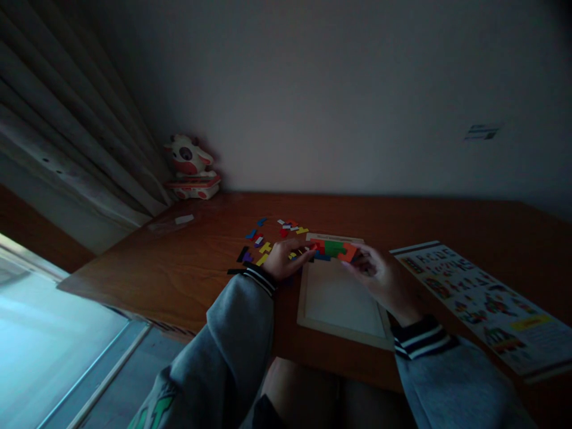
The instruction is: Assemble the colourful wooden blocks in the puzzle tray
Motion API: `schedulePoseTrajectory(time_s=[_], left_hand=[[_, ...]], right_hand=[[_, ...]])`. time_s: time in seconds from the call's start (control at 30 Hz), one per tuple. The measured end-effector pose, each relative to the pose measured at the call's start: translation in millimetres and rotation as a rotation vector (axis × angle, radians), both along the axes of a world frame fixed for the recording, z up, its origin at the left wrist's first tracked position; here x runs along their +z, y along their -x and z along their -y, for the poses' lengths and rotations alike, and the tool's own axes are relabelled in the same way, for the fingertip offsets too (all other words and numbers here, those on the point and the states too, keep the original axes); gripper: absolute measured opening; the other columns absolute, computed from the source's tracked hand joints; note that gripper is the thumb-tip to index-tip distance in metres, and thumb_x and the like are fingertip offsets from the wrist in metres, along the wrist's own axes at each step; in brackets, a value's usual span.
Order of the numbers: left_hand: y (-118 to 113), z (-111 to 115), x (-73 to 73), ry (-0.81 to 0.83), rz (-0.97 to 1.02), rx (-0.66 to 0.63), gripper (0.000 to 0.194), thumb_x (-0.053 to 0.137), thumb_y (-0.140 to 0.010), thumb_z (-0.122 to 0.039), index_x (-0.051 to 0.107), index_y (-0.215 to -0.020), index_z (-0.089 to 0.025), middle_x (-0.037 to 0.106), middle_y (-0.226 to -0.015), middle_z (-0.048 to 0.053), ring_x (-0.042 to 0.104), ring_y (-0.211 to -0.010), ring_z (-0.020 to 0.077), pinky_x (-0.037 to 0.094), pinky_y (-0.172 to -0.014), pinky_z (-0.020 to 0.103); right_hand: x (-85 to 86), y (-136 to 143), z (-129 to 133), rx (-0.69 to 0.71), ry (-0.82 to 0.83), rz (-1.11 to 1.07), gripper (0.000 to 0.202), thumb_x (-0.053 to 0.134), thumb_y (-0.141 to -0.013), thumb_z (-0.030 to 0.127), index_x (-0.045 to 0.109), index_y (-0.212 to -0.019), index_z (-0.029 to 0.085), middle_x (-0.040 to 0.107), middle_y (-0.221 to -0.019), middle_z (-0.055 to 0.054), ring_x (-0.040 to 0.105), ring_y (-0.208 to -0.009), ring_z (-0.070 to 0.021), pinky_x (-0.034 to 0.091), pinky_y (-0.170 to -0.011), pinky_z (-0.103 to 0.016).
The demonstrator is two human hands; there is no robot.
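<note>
Your L hand (283,260) is at the red pc (319,246), grip unclear, R hand (374,269) pinching the orange pc (349,252) by the tray's (342,298) top; looks early, w/ few pcs grouped, many loose pcs (266,247) left on the surface (201,250).

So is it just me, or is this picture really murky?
Head view: dim overall, with the wall fading darker toward the top right corner; strong light only at the bottom left, on the pale floor; a soft shadow beside the toy cow; small print on the sheet too soft to read; sleeves stretched large toward the bottom edge, as if by a wide lens.
</note>
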State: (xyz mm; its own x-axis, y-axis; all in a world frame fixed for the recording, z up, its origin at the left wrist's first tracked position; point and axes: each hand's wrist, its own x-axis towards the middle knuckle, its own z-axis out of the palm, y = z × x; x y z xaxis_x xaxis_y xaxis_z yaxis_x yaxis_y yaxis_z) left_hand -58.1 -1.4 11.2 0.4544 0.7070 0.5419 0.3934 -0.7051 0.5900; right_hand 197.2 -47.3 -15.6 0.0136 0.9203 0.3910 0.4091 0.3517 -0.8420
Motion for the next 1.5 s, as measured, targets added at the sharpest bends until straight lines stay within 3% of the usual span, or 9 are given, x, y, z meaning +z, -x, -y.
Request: schedulePoseTrajectory(time_s=[0.13,0.27,0.4,0.67,0.9,1.03,1.2,1.33,1.5], left_hand=[[0.6,-0.1,0.4,0.069,0.013,0.010,0.036,0.061,-0.091,-0.043,0.072,-0.112,-0.016,0.076,-0.093,0.008,0.070,-0.078,0.0166,0.056,-0.073,0.027],[5.0,-3.5,-1.8,0.221,0.103,-0.029,0.042,0.061,-0.091,-0.048,0.072,-0.114,-0.016,0.076,-0.101,0.010,0.071,-0.088,0.0210,0.057,-0.075,0.030],[8.2,-4.7,-2.8,0.344,0.226,-0.060,0.046,0.061,-0.089,-0.052,0.073,-0.111,-0.013,0.076,-0.101,0.011,0.072,-0.085,0.0215,0.058,-0.076,0.032],[6.3,-3.5,-5.7,0.361,0.272,-0.070,0.045,0.065,-0.086,-0.052,0.075,-0.103,-0.013,0.076,-0.102,0.012,0.072,-0.089,0.0222,0.058,-0.081,0.033],[2.3,-6.9,-17.7,0.347,0.236,-0.039,0.049,0.066,-0.084,-0.054,0.074,-0.108,-0.012,0.076,-0.101,0.012,0.072,-0.088,0.0223,0.058,-0.077,0.032],[5.4,-10.2,-15.7,0.368,0.362,-0.015,0.051,0.069,-0.081,-0.057,0.075,-0.103,-0.011,0.076,-0.099,0.013,0.072,-0.085,0.0216,0.059,-0.075,0.032],[18.5,-15.2,-11.5,0.497,0.493,0.015,0.054,0.069,-0.078,-0.061,0.075,-0.099,-0.012,0.076,-0.101,0.013,0.071,-0.075,0.0177,0.057,-0.067,0.028],[22.9,-17.2,-12.3,0.572,0.600,-0.011,0.049,0.075,-0.073,-0.058,0.076,-0.096,-0.014,0.075,-0.104,0.012,0.070,-0.074,0.0152,0.055,-0.066,0.026],[22.3,-18.8,-13.2,0.603,0.673,-0.035,0.046,0.078,-0.070,-0.055,0.076,-0.092,-0.015,0.077,-0.098,0.010,0.069,-0.070,0.0133,0.055,-0.064,0.024]], right_hand=[[7.1,1.5,5.2,-0.017,0.006,0.088,0.047,0.068,-0.080,0.053,0.063,-0.115,0.022,0.069,-0.082,-0.005,0.064,-0.067,-0.0194,0.054,-0.059,-0.033],[2.1,-0.8,1.8,-0.037,-0.050,0.082,0.050,0.067,-0.081,0.054,0.060,-0.120,0.023,0.070,-0.091,-0.007,0.065,-0.072,-0.0206,0.055,-0.062,-0.034],[-2.4,-3.3,-1.6,-0.046,-0.083,0.086,0.050,0.063,-0.083,0.054,0.059,-0.123,0.023,0.068,-0.089,-0.007,0.064,-0.071,-0.0203,0.056,-0.062,-0.035],[-9.1,-4.7,1.9,0.003,-0.084,0.133,0.052,0.068,-0.079,0.056,0.062,-0.119,0.023,0.068,-0.095,-0.007,0.063,-0.068,-0.0183,0.055,-0.061,-0.033],[-13.5,-10.1,10.9,-0.095,-0.134,0.170,0.051,0.068,-0.079,0.057,0.063,-0.117,0.022,0.068,-0.093,-0.007,0.060,-0.070,-0.0189,0.053,-0.066,-0.035],[-16.9,-12.9,10.8,-0.111,-0.144,0.117,0.051,0.064,-0.082,0.053,0.058,-0.121,0.020,0.069,-0.092,-0.008,0.062,-0.071,-0.0193,0.052,-0.064,-0.034],[-12.6,-13.8,11.4,-0.112,-0.188,0.154,0.036,0.059,-0.087,0.045,0.060,-0.114,0.021,0.069,-0.091,-0.008,0.063,-0.073,-0.0199,0.053,-0.064,-0.034],[-7.1,-12.9,13.8,-0.099,-0.232,0.191,0.029,0.058,-0.088,0.039,0.061,-0.111,0.021,0.068,-0.083,-0.007,0.063,-0.070,-0.0201,0.052,-0.061,-0.033],[-6.1,-11.7,14.6,-0.098,-0.234,0.204,0.029,0.058,-0.089,0.036,0.061,-0.113,0.021,0.068,-0.087,-0.007,0.063,-0.068,-0.0194,0.052,-0.060,-0.032]])
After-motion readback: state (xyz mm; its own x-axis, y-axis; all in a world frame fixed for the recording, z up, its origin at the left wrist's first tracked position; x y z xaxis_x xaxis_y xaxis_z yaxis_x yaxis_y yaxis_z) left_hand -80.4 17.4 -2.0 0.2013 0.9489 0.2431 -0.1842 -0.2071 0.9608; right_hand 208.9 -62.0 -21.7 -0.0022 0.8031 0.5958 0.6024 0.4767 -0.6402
